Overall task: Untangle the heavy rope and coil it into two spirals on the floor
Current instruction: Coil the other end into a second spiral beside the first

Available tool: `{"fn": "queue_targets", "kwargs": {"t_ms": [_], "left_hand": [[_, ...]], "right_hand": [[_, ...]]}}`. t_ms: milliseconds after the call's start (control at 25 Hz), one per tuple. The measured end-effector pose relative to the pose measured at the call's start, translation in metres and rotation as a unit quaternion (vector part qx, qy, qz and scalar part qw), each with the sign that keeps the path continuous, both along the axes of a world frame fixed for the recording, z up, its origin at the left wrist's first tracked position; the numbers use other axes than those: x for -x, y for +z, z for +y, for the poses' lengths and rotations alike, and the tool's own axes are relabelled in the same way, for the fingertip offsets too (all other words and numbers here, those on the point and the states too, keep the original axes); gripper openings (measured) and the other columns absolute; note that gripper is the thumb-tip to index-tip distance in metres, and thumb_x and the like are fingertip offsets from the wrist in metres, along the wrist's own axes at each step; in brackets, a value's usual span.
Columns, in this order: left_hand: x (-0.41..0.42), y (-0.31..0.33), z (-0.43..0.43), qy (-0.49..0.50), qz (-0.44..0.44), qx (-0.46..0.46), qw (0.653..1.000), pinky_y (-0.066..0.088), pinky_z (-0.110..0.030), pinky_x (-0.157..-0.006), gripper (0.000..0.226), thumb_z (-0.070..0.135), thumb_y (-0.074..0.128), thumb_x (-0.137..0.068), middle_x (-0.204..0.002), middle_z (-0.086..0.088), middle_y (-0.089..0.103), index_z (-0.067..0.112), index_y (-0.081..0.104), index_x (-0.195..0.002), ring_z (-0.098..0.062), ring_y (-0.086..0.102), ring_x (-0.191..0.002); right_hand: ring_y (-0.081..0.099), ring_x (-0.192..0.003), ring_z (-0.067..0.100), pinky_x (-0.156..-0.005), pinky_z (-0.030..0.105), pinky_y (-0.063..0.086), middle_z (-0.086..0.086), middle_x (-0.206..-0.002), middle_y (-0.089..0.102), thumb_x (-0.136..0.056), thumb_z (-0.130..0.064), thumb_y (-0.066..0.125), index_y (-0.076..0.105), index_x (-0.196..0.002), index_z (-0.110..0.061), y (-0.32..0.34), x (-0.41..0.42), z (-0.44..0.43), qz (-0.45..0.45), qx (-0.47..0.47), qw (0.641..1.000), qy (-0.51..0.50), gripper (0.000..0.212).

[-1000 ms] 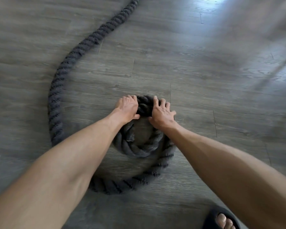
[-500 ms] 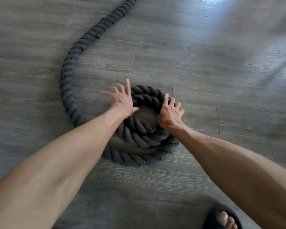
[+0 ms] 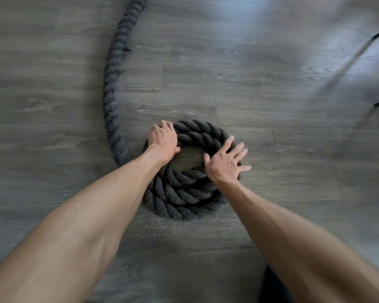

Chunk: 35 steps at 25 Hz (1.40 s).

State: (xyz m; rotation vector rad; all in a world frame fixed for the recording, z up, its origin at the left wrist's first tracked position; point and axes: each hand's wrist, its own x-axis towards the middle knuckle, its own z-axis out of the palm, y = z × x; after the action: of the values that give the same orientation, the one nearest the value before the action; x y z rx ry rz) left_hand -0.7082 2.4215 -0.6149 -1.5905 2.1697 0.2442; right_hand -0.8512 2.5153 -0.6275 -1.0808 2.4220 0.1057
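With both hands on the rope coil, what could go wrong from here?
The coil looks stacked and uneven, and the right hand only presses flat on it, so turns might slip apart. The loose tail curves in beside the left hand; pulling it around could drag the spiral out of round.

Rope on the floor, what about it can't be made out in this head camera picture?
Far end of the rope: runs off the head view's top edge.
Left side of the coil: under the left hand and forearm.
Right rim of the coil: under the right hand.
Dark thing at the bottom edge: cut off, blurred.
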Motion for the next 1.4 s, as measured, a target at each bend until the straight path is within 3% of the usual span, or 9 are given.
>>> {"fn": "queue_targets", "kwargs": {"t_ms": [120,280,480,680,920,1040,1120,1240,1400], "left_hand": [[-0.021,0.006,0.003,0.035,-0.007,-0.035,0.999,0.053,-0.050,-0.090,0.106,0.057,0.064,-0.086,-0.150,-0.026,0.029,-0.005,0.007,-0.151,-0.040,0.053,-0.121],[-0.065,0.006,0.001,0.041,-0.050,-0.008,0.998,0.053,-0.048,-0.082,0.105,0.074,0.052,-0.083,-0.136,-0.021,0.048,-0.006,0.025,-0.145,-0.036,0.058,-0.110],[-0.108,-0.002,-0.017,0.057,-0.087,0.072,0.992,0.035,-0.052,-0.093,0.103,0.086,0.033,-0.078,-0.127,-0.022,0.050,0.000,0.042,-0.135,-0.034,0.040,-0.111],[-0.089,-0.008,-0.080,-0.022,0.036,0.063,0.997,0.026,-0.064,-0.111,0.117,0.061,0.065,-0.082,-0.161,-0.025,0.008,0.006,-0.007,-0.156,-0.045,0.019,-0.145],[-0.070,-0.009,-0.151,0.109,0.051,0.090,0.989,0.040,-0.046,-0.101,0.098,0.063,0.061,-0.084,-0.141,-0.020,0.042,-0.001,0.024,-0.149,-0.033,0.042,-0.128],[-0.054,-0.009,-0.179,0.173,0.028,0.081,0.981,0.045,-0.043,-0.094,0.103,0.064,0.064,-0.081,-0.135,-0.019,0.047,-0.002,0.022,-0.149,-0.031,0.044,-0.123],[-0.049,-0.005,-0.186,0.210,0.030,0.046,0.976,0.045,-0.044,-0.093,0.108,0.064,0.063,-0.083,-0.136,-0.020,0.044,0.001,0.011,-0.154,-0.033,0.043,-0.124],[-0.043,0.002,-0.191,0.221,-0.003,0.031,0.975,0.045,-0.045,-0.093,0.104,0.063,0.061,-0.085,-0.138,-0.019,0.041,0.005,0.010,-0.155,-0.034,0.040,-0.125],[-0.042,0.013,-0.207,0.278,0.030,-0.040,0.959,0.048,-0.045,-0.087,0.098,0.058,0.071,-0.080,-0.138,-0.020,0.041,0.007,0.020,-0.146,-0.033,0.040,-0.125]], "right_hand": [[-0.008,-0.152,0.050,-0.109,0.081,0.013,0.027,-0.165,-0.013,-0.088,-0.060,0.064,-0.020,-0.158,-0.011,0.004,-0.031,0.005,-0.062,-0.010,0.985,-0.159,0.119],[0.000,-0.150,0.053,-0.108,0.079,0.019,0.022,-0.166,-0.013,-0.088,-0.053,0.069,-0.019,-0.158,-0.009,0.011,-0.081,-0.018,-0.054,-0.053,0.989,-0.130,0.120],[0.005,-0.150,0.051,-0.109,0.073,0.023,0.020,-0.167,-0.009,-0.092,-0.048,0.065,-0.011,-0.161,-0.019,0.022,-0.083,-0.088,-0.014,-0.080,0.993,0.082,0.107],[0.006,-0.150,0.051,-0.109,0.073,0.026,0.017,-0.168,-0.009,-0.090,-0.048,0.068,-0.011,-0.161,-0.023,0.014,-0.064,-0.180,0.019,-0.089,0.949,0.303,0.109],[-0.002,-0.152,0.048,-0.112,0.074,0.019,0.012,-0.168,-0.014,-0.089,-0.046,0.070,-0.015,-0.160,-0.029,0.008,-0.038,-0.292,0.019,-0.082,0.850,0.519,0.112],[-0.008,-0.154,0.043,-0.116,0.075,0.009,0.008,-0.169,-0.015,-0.090,-0.041,0.069,-0.013,-0.160,-0.033,0.012,-0.033,-0.336,0.005,-0.054,0.813,0.580,0.109],[-0.011,-0.155,0.039,-0.116,0.074,0.004,0.008,-0.170,-0.014,-0.090,-0.040,0.068,-0.008,-0.162,-0.031,0.010,-0.035,-0.326,-0.011,0.002,0.858,0.513,0.104],[-0.015,-0.155,0.034,-0.118,0.071,0.000,0.016,-0.168,-0.015,-0.086,-0.043,0.068,-0.004,-0.162,-0.011,0.004,-0.036,-0.255,0.010,0.053,0.968,0.243,0.109],[-0.019,-0.155,0.029,-0.117,0.072,0.002,0.016,-0.167,-0.020,-0.087,-0.029,0.063,-0.009,-0.160,-0.006,0.006,-0.033,-0.231,-0.015,-0.002,0.985,0.170,0.105]]}}
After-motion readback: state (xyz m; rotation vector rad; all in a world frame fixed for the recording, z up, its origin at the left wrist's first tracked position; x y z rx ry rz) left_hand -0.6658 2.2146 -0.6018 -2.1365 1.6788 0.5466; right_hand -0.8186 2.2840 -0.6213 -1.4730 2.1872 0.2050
